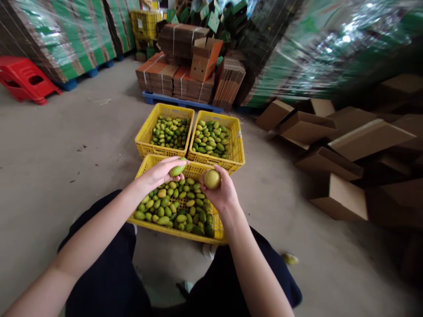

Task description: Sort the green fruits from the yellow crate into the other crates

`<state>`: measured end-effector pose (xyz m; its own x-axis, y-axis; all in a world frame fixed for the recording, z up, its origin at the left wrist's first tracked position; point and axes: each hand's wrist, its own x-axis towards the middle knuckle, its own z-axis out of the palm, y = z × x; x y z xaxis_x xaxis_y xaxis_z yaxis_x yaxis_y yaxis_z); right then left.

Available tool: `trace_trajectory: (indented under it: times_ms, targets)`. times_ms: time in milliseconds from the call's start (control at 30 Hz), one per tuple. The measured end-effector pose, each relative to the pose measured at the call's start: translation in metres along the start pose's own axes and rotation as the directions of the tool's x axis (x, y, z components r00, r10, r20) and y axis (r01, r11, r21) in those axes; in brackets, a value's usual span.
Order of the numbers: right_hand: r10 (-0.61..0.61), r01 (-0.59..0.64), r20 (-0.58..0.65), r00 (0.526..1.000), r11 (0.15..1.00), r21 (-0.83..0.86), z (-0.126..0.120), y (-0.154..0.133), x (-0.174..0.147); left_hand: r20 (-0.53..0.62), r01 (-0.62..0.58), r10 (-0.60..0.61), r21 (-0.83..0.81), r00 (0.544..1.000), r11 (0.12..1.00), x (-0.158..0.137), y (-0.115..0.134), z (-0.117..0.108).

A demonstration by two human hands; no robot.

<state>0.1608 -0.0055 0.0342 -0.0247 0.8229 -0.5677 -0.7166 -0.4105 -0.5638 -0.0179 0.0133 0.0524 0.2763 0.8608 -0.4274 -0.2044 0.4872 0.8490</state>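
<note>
Over the near yellow crate (185, 235), my left hand (160, 172) is closed on a green oval fruit (177, 170) that looks like a small mango. To its right, my right hand (225, 190) grips a rounder, yellow-green fruit (212, 179), its end facing me. Below both hands, many green and yellowish fruits (161, 211) lie in the near crate, with part of its slotted bottom showing. Behind it stand a left yellow crate (142, 145) and a right yellow crate (238, 143), both holding similar fruit.
Flattened cartons (160, 77) are stacked on a blue pallet (148, 97) ahead. Open cardboard boxes (346, 193) lie heaped at the right. A red stool (28, 77) stands at the far left. One fruit (290, 258) lies on the floor beside my right knee. Wrapped pallet loads (317, 48) rise behind.
</note>
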Motion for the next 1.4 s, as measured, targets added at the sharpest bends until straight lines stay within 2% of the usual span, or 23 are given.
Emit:
trace_trajectory:
  times_ms: [133,233,367,467,533,600,700,767,800,933,1067,1167,1233,1300,1367,1400]
  targets:
    - [0.107,-0.100,0.079,0.991,0.991,-0.086,0.004,0.003,-0.002,0.035,0.137,-0.133,-0.301,0.991,0.944,0.004,0.001,0.002]
    - [0.092,-0.070,0.167,0.982,0.988,-0.134,0.006,0.004,-0.003,0.085,0.148,-0.124,-0.397,0.989,0.906,0.007,-0.003,0.006]
    - [0.013,0.025,0.247,0.969,0.988,-0.151,0.008,0.008,-0.004,0.103,0.064,-0.019,-0.451,0.994,0.890,0.007,-0.009,0.015]
    - [-0.134,0.196,0.284,0.950,0.959,-0.204,0.010,0.013,-0.008,0.079,-0.105,0.143,-0.368,0.987,0.924,0.003,-0.015,0.023]
    - [-0.276,0.360,0.320,0.906,0.901,-0.243,0.010,0.016,-0.013,0.102,-0.250,0.274,-0.197,0.956,0.948,-0.001,-0.020,0.027]
    - [-0.408,0.522,0.370,0.835,0.800,-0.296,0.009,0.017,-0.019,0.155,-0.348,0.350,-0.043,0.924,0.936,-0.004,-0.025,0.030]
    - [-0.533,0.695,0.451,0.716,0.607,-0.385,0.006,0.017,-0.028,0.195,-0.394,0.382,0.028,0.903,0.919,-0.008,-0.030,0.031]
    - [-0.575,0.743,0.471,0.669,0.528,-0.411,0.005,0.017,-0.031,0.199,-0.402,0.387,0.038,0.900,0.915,-0.010,-0.031,0.030]
    - [-0.589,0.751,0.467,0.660,0.516,-0.411,0.005,0.018,-0.032,0.195,-0.405,0.390,0.040,0.900,0.913,-0.010,-0.031,0.030]
    - [-0.572,0.718,0.434,0.696,0.577,-0.389,0.006,0.019,-0.035,0.189,-0.392,0.376,0.054,0.907,0.918,-0.012,-0.028,0.027]
    - [-0.521,0.678,0.440,0.731,0.624,-0.389,0.005,0.020,-0.035,0.220,-0.329,0.310,0.057,0.925,0.943,-0.013,-0.022,0.025]
    - [-0.466,0.615,0.423,0.777,0.704,-0.356,0.005,0.023,-0.030,0.202,-0.280,0.280,-0.028,0.939,0.960,-0.008,-0.023,0.027]
    - [-0.373,0.482,0.374,0.849,0.837,-0.260,0.006,0.024,-0.025,0.100,-0.219,0.240,-0.191,0.965,0.957,-0.001,-0.026,0.030]
    - [-0.209,0.249,0.324,0.922,0.965,-0.086,0.007,0.024,-0.018,-0.003,-0.113,0.123,-0.401,0.992,0.909,0.008,-0.029,0.031]
    - [-0.061,0.040,0.307,0.950,0.996,0.074,0.007,0.021,-0.011,-0.046,0.002,-0.034,-0.564,0.998,0.826,0.015,-0.030,0.031]
    - [-0.018,-0.018,0.303,0.953,0.993,0.117,0.007,0.020,-0.008,-0.051,0.041,-0.092,-0.615,0.994,0.788,0.017,-0.029,0.030]
